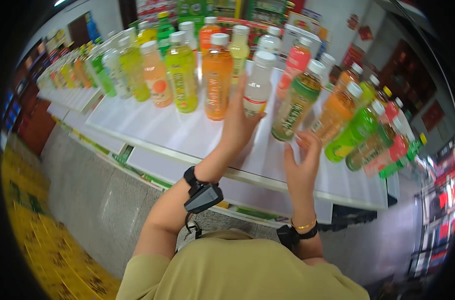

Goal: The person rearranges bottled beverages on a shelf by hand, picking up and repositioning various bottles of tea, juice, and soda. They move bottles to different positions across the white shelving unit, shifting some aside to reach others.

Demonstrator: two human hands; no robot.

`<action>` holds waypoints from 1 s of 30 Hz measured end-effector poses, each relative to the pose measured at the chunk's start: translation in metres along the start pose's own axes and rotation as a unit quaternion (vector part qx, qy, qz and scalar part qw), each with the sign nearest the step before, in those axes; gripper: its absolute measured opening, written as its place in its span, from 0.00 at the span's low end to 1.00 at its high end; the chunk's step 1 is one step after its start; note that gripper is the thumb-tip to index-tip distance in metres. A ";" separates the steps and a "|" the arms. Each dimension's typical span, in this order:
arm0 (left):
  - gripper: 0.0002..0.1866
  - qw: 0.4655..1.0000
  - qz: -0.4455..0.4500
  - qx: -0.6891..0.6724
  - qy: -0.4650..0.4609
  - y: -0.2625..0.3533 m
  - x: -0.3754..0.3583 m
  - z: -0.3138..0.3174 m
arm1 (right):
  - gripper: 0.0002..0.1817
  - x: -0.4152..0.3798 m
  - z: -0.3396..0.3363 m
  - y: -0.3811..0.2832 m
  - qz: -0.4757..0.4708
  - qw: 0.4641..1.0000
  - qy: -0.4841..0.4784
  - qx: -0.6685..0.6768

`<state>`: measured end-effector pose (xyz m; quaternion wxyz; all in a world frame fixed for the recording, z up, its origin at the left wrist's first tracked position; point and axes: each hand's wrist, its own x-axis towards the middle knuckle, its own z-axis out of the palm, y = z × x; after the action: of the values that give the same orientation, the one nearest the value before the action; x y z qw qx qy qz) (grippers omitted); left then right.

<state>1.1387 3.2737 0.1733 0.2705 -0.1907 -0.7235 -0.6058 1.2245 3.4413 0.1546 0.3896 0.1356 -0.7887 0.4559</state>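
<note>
On the white shelf top (152, 127) stand rows of drink bottles. My left hand (240, 120) is at a clear bottle with a white cap (258, 82), its fingers along the left side and its thumb in front near the label. Just right of it stands a dark green labelled bottle (296, 102). My right hand (303, 155) is below that bottle's base, thumb raised apart and fingers bent; it holds nothing that I can see. An orange bottle (218, 80) stands left of my left hand.
More orange, green and pink bottles, such as a bright green one (355, 131), stand at the right. Another bottle row runs far left. Yellow boxes (47, 245) are stacked at the lower left. Lower shelves jut out under the top.
</note>
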 end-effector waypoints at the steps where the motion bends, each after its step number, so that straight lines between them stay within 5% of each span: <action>1: 0.58 1.000 -0.023 -0.003 -0.006 0.001 0.000 -0.002 | 0.22 -0.001 0.000 0.000 0.016 1.000 -0.004 0.014; 9: 0.52 0.997 -0.004 0.076 0.014 0.021 -0.021 -0.024 | 0.11 -0.009 -0.004 -0.005 0.000 0.998 -0.034 0.051; 11: 0.50 0.973 0.088 0.138 0.161 0.024 -0.031 -0.045 | 0.09 -0.007 0.000 -0.004 0.030 0.995 -0.035 0.085; 12: 0.50 0.974 0.088 0.143 0.154 0.024 -0.027 -0.054 | 0.08 -0.006 -0.001 -0.008 0.036 0.994 -0.043 0.095; 15: 0.49 0.978 -0.012 0.053 0.199 0.016 -0.009 -0.064 | 0.07 -0.010 -0.007 -0.012 0.054 0.990 -0.081 0.105; 21: 0.58 0.975 -0.190 0.015 0.112 -0.008 0.021 -0.062 | 0.05 -0.008 -0.012 -0.017 0.122 0.966 -0.183 0.136; 25: 0.59 0.987 -0.103 0.072 0.102 -0.020 0.024 -0.059 | 0.05 -0.007 -0.009 -0.020 0.110 0.962 -0.229 0.104; 30: 0.54 0.983 -0.167 -0.010 0.073 0.013 0.000 -0.077 | 0.06 -0.009 -0.011 -0.017 0.100 0.966 -0.222 0.087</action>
<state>1.1585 3.2005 0.1925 0.2153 -0.0254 -0.7173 -0.6622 1.2457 3.4392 0.1615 0.1435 0.1875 -0.8222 0.5179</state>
